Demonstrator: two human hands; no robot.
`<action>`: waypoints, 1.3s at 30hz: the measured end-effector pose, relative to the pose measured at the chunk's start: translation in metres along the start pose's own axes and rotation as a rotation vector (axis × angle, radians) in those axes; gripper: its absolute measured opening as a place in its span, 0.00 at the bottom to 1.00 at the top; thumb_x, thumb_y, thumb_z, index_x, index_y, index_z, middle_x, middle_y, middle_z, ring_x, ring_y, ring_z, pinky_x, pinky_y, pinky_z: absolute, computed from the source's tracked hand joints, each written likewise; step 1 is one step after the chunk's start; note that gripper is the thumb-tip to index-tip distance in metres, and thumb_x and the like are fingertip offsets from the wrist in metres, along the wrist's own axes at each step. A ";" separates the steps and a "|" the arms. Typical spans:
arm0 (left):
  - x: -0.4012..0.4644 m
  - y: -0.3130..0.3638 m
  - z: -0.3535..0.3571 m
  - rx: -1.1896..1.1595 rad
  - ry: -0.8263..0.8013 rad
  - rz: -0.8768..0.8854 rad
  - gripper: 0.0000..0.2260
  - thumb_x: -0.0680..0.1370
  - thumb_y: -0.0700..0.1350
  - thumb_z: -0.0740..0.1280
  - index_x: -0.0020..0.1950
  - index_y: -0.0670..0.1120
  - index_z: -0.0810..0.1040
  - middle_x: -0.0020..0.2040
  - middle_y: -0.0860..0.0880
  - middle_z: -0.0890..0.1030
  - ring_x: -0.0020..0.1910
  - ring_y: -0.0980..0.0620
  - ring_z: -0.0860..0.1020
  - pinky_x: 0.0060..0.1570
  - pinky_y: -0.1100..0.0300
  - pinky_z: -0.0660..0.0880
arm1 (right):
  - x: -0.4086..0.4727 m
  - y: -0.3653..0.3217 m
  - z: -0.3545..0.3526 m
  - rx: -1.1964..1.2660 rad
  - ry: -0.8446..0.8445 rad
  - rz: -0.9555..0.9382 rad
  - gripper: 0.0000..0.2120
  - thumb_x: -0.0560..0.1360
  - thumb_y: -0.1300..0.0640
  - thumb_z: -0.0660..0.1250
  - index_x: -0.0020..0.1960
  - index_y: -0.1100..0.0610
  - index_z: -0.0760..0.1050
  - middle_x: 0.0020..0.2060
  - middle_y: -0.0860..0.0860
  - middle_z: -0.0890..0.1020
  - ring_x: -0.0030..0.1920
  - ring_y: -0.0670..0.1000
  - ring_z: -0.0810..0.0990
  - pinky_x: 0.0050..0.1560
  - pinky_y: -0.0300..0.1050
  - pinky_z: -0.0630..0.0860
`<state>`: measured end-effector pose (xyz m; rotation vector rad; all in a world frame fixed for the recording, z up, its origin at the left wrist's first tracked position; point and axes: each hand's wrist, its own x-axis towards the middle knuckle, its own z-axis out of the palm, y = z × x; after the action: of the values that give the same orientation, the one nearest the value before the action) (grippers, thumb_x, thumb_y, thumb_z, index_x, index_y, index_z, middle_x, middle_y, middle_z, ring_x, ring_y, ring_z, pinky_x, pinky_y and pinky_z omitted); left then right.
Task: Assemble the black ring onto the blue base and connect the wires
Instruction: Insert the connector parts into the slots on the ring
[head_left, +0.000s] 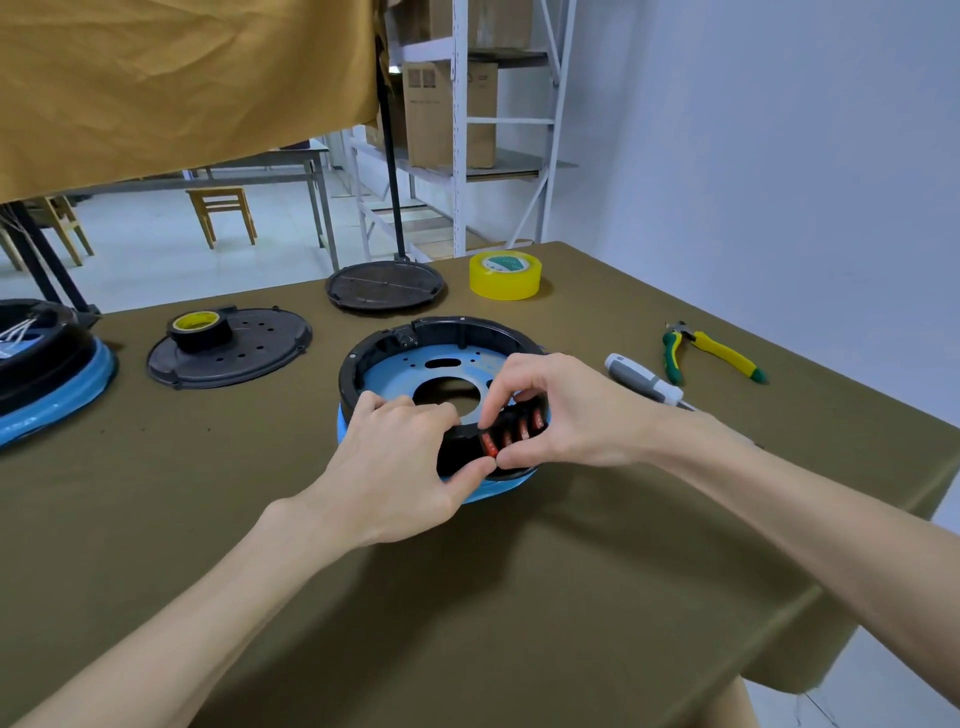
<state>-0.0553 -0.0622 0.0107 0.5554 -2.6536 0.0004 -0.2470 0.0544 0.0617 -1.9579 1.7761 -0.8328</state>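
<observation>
Covering most of the view, the table (571, 597) wears an olive cloth. Near its middle sits the blue base (410, 371), with the black ring (457, 325) seated on it and running round its rim. At the left edge a second black-and-blue unit (47, 374) is partly cut off, white wires showing inside it. Between that unit and the base lies a black plate (249, 358) with a black tape roll (201, 331) standing on it. A round black lid (387, 286) rests at the far edge, beside it a yellow tape roll (505, 275) near the far right corner. Toward the right edge lie pliers (714, 351) with green and yellow handles, and just left of them a grey screwdriver (644, 379), close to the right wrist.

Both hands meet at the near side of the ring. The left hand (400, 457) curls over the ring's near rim, its thumb pressed on the outer wall. The right hand (561, 410) pinches at a black block holding red connectors (511, 434), finger and thumb closed on the nearest one. The thumbs touch. No wires at the connectors can be made out.
</observation>
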 end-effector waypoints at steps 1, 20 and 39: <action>0.000 -0.001 0.000 0.000 -0.008 0.005 0.24 0.75 0.72 0.50 0.42 0.55 0.72 0.32 0.58 0.73 0.36 0.56 0.72 0.48 0.53 0.67 | 0.000 0.000 0.001 0.004 0.009 -0.010 0.13 0.69 0.61 0.81 0.51 0.52 0.84 0.49 0.48 0.80 0.50 0.46 0.80 0.53 0.38 0.77; 0.005 -0.009 0.000 0.016 -0.089 0.028 0.24 0.72 0.76 0.45 0.38 0.57 0.63 0.32 0.57 0.71 0.35 0.58 0.69 0.42 0.54 0.60 | -0.009 0.003 0.012 -0.244 0.018 -0.133 0.12 0.75 0.57 0.75 0.56 0.51 0.77 0.51 0.46 0.73 0.51 0.43 0.73 0.50 0.36 0.71; -0.002 -0.010 0.002 -0.033 0.004 0.043 0.21 0.76 0.73 0.54 0.44 0.57 0.71 0.34 0.59 0.73 0.36 0.60 0.70 0.42 0.55 0.61 | -0.011 -0.009 0.006 -0.443 -0.034 -0.215 0.13 0.76 0.54 0.75 0.56 0.51 0.74 0.50 0.44 0.73 0.49 0.46 0.73 0.49 0.47 0.75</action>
<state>-0.0506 -0.0706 0.0068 0.4872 -2.6562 -0.0296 -0.2367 0.0653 0.0608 -2.4603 1.8735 -0.4886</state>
